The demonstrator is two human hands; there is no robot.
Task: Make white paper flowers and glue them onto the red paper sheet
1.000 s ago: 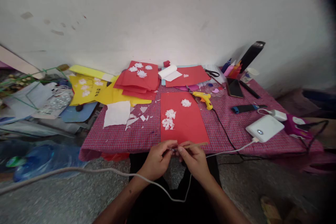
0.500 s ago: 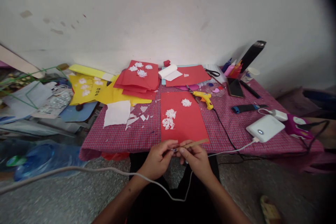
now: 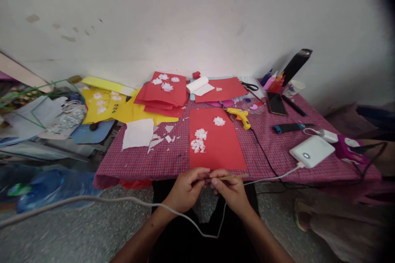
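At the table's front edge, in front of my lap, both hands are close together with bent fingers. A narrow tan strip (image 3: pixel 240 176) sticks out to the right from the fingers of my right hand (image 3: pixel 231 192), which is closed on it. My left hand (image 3: pixel 187 190) pinches at the strip's other end; what lies between its fingertips is too small to make out. Just beyond the hands lies a red paper sheet (image 3: pixel 220 148) bearing white paper flowers: one flower (image 3: pixel 219 121) at the upper right, others (image 3: pixel 199 139) at the left.
A yellow glue gun (image 3: pixel 239 115) lies right of the sheet. White paper (image 3: pixel 138 133) and scraps are at left, a stack of red paper (image 3: pixel 173 94) behind. On the right are a blue-handled knife (image 3: pixel 286 127) and a white power bank (image 3: pixel 311 151). A white cable (image 3: pixel 185 215) crosses my forearms.
The tan strip has tipped from slanting upward to nearly level, with both hands slightly lower. At the lower right, another person's foot and leg have moved further into view.
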